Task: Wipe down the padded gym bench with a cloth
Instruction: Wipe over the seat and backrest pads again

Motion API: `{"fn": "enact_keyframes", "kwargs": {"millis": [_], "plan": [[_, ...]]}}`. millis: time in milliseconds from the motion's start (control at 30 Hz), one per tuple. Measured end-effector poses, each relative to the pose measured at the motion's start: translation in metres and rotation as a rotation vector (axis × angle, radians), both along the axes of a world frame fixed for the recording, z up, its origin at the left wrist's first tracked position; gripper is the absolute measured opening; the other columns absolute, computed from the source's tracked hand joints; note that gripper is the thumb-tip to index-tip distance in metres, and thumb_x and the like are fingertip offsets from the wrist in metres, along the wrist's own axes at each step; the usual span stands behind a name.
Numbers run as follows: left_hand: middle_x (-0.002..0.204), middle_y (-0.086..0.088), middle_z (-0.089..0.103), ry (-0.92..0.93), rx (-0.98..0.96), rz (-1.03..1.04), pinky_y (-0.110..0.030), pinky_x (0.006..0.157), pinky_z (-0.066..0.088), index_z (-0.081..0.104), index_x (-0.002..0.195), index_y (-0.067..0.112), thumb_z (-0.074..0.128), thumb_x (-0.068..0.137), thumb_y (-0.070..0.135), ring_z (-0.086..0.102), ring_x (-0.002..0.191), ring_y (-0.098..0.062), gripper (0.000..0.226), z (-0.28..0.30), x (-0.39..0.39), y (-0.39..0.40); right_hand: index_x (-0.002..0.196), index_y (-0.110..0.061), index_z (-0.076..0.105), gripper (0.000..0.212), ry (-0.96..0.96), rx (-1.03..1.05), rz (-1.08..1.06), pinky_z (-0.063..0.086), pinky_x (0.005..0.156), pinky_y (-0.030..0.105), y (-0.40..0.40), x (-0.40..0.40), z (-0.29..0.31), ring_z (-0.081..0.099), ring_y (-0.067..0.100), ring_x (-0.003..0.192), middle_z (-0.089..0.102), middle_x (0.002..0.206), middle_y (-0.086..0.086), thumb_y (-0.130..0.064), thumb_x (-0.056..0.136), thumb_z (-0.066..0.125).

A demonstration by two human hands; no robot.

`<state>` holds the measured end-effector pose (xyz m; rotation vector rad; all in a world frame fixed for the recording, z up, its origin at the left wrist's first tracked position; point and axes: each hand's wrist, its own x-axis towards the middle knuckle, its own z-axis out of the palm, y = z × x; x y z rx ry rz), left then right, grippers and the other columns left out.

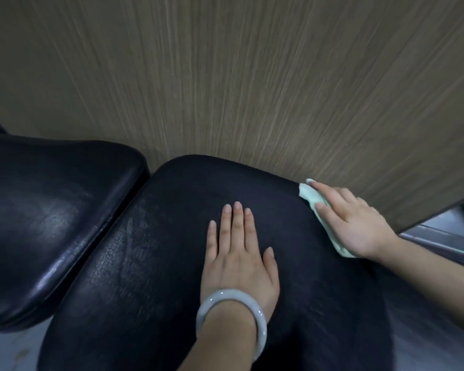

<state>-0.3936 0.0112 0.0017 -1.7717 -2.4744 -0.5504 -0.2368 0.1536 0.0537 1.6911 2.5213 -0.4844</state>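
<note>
Bench pad (pixel 150 263) against wood-grain wall (pixel 225 76), right hand (pixel 356 223) pressing cloth (pixel 310 195)

Black padded bench (pixel 158 250), glossy and creased; pale green folded cloth (pixel 310 195) at its far right edge.

Left hand (pixel 240 253) flat, fingers (pixel 237 220) straight, palm down; right hand (pixel 354 223) spread flat, palm down.
</note>
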Motion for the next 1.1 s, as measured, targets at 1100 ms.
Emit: {"fn": "enact_keyframes", "kwargs": {"millis": [1100], "plan": [[0.143,-0.013,0.047,0.046,0.036,-0.007,-0.045,0.108,0.020,0.051,0.134,0.002,0.032,0.087,0.037,0.039,0.136,-0.027,0.063,-0.001,0.000,0.000,0.146,-0.050,0.016,0.045,0.005,0.031,0.096,0.024,0.105,0.043,0.013,-0.042,-0.005,0.035,0.027,0.128,0.033,0.147,-0.009,-0.048,0.101,0.019]]}}
